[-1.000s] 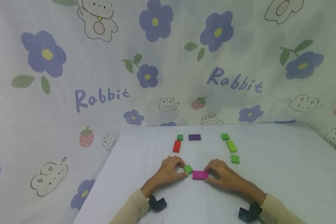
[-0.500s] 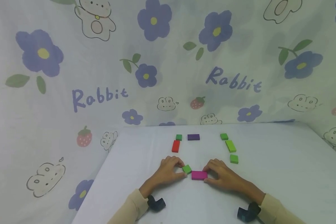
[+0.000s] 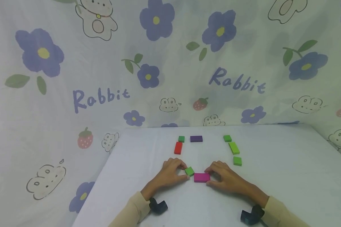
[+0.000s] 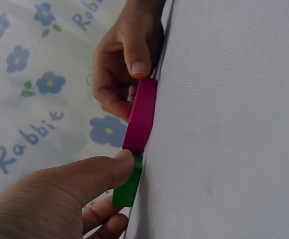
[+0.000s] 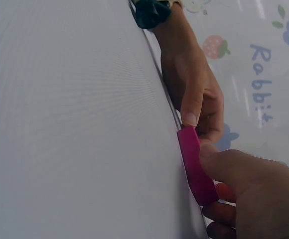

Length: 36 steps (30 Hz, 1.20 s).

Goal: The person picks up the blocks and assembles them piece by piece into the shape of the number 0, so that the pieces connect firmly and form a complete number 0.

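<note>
My left hand pinches a small green square block between thumb and fingers, its corner turned toward me. Right beside it lies a magenta rectangular block, its long side running left to right. My right hand holds that block by its right end, thumb in front and fingers behind. In the left wrist view the green block meets the near end of the magenta block. The right wrist view shows my thumb on the magenta block, while the green one is mostly hidden there.
Beyond my left hand are a red block and a dark green square, with a purple block to their right. Farther right, a lime block lies between two green squares. A printed cloth hangs behind the white table.
The whole head view has shifted slightly to the left in the picture. Both hands keep their hold on the green and magenta blocks, with no clear movement over the table.
</note>
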### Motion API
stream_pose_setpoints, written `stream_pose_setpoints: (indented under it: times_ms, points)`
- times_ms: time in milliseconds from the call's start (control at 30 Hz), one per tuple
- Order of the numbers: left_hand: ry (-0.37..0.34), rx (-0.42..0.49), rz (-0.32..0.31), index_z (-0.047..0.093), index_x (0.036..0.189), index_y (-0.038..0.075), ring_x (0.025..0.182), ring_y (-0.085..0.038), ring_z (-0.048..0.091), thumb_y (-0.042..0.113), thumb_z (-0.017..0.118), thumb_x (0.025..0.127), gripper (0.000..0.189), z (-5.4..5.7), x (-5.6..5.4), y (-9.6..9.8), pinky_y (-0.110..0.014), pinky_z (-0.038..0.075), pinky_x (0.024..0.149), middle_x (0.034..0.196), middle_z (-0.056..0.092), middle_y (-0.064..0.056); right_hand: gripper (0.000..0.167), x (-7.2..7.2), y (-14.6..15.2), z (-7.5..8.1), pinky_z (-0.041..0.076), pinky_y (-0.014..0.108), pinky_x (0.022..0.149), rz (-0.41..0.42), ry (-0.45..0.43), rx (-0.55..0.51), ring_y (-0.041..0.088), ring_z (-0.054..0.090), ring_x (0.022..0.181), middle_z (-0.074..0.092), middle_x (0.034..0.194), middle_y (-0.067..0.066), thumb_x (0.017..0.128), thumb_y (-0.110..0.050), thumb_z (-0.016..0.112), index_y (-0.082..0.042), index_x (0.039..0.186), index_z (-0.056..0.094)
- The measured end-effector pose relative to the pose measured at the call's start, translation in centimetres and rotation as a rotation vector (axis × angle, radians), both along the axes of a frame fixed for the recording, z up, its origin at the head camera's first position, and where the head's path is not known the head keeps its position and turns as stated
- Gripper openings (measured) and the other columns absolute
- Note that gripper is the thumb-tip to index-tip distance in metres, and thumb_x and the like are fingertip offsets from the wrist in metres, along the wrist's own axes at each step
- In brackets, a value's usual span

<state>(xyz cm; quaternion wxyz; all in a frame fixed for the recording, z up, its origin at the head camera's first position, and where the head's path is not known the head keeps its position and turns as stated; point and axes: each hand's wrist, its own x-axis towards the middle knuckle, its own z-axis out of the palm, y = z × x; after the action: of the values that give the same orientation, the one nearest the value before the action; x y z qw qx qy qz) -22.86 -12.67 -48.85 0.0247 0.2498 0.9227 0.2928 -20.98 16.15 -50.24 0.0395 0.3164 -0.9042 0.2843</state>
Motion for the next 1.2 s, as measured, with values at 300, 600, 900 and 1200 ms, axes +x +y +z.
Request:
stream_pose_setpoints:
  times_ms: [300, 600, 900, 1200]
  points:
    - [0.008, -0.007, -0.003, 0.063, 0.108, 0.026, 0.101, -0.007, 0.047, 0.043, 0.075, 0.084, 0.032, -0.6, -0.3, -0.1, -0.033, 0.035, 0.087, 0.101, 0.059, 0.014, 0.030, -0.3, 0.8, 1.3, 0.055, 0.033, 0.094, -0.008, -0.054, -0.100, 0.003, 0.058, 0.105, 0.063, 0.111, -0.015, 0.095, -0.038, 0.068, -0.023, 0.120, 0.064]
    - [-0.003, -0.009, 0.003, 0.064, 0.107, 0.027, 0.099, -0.006, 0.046, 0.044, 0.075, 0.084, 0.031, -0.8, -0.1, 0.1, -0.032, 0.035, 0.085, 0.100, 0.058, 0.015, 0.023, -0.9, 4.7, 3.8, 0.055, 0.021, 0.073, -0.123, 0.024, -0.145, -0.001, 0.057, 0.087, 0.064, 0.096, -0.014, 0.094, -0.016, 0.068, -0.010, 0.117, 0.067]
    - [0.016, -0.007, 0.004, 0.063, 0.107, 0.026, 0.100, -0.006, 0.046, 0.044, 0.075, 0.084, 0.032, -0.5, -0.1, -0.1, -0.032, 0.034, 0.086, 0.100, 0.058, 0.015, 0.020, -1.4, 10.2, 3.3, 0.053, 0.024, 0.068, -0.282, 0.292, -0.074, 0.005, 0.058, 0.082, 0.066, 0.090, -0.007, 0.087, -0.005, 0.073, -0.006, 0.107, 0.070]
    - [0.015, -0.008, 0.001, 0.063, 0.107, 0.027, 0.102, -0.006, 0.047, 0.046, 0.075, 0.084, 0.032, -0.7, -0.1, -0.1, -0.032, 0.034, 0.086, 0.101, 0.059, 0.016, 0.020, -1.8, 13.3, 1.5, 0.050, 0.019, 0.066, -0.405, 0.195, -0.129, -0.008, 0.051, 0.081, 0.067, 0.093, 0.000, 0.090, -0.005, 0.070, -0.005, 0.110, 0.069]
